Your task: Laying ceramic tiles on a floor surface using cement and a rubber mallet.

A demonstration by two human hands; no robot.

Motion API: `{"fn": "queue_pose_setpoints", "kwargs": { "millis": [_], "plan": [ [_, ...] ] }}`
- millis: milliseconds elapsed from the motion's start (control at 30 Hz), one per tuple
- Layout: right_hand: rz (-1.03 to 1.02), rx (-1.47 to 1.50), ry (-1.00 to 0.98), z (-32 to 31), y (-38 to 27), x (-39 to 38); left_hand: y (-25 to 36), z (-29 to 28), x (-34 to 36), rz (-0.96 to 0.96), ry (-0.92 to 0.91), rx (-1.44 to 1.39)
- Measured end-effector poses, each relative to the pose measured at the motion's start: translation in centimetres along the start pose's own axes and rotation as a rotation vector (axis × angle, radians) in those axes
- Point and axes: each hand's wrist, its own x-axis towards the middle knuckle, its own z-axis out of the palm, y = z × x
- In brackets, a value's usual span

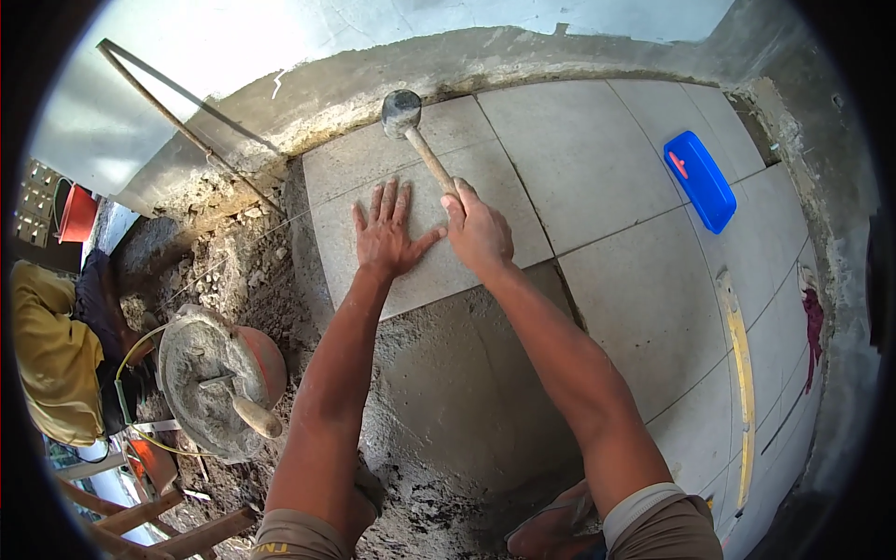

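My right hand (478, 229) grips the wooden handle of a rubber mallet (401, 114), whose dark, dust-smeared head is over the back part of a pale square tile (355, 289). My left hand (387, 229) lies flat on that tile with fingers spread. The tile borders other laid tiles (569, 140) behind and to the right. Just in front of it is wet grey mortar (448, 373). A thin string runs across the rubble toward the tile's left side.
At left, a person in yellow and dark clothing (51, 345) is beside a mortar bucket (266, 359) with a trowel (254, 415). A stick (159, 112) leans against the wall. At right lie a blue tray (700, 182), yellow straightedge (742, 383) and maroon cloth (810, 327). Wooden pieces (131, 518) fill the lower left.
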Motion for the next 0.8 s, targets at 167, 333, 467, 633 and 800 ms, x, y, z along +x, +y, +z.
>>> {"fn": "queue_pose_setpoints", "kwargs": {
  "millis": [167,333,467,633,800],
  "plan": [
    [-0.318,0.316,0.354,-0.5,0.9,-4.4,-0.2,0.3,0.1,-0.002,0.005,0.016],
    [-0.34,0.306,0.412,-2.4,2.6,-8.5,0.4,0.3,0.1,0.01,-0.021,0.035],
    [-0.222,0.184,0.279,-4.2,4.5,-12.3,0.1,0.5,0.2,0.004,-0.014,0.027],
    [-0.236,0.014,0.222,-5.0,7.5,-16.6,-0.7,1.5,0.2,0.018,0.031,0.1],
    [-0.183,-0.149,0.125,-4.7,9.2,-17.7,-0.7,1.5,0.3,0.017,0.041,0.094]
  ]
}}
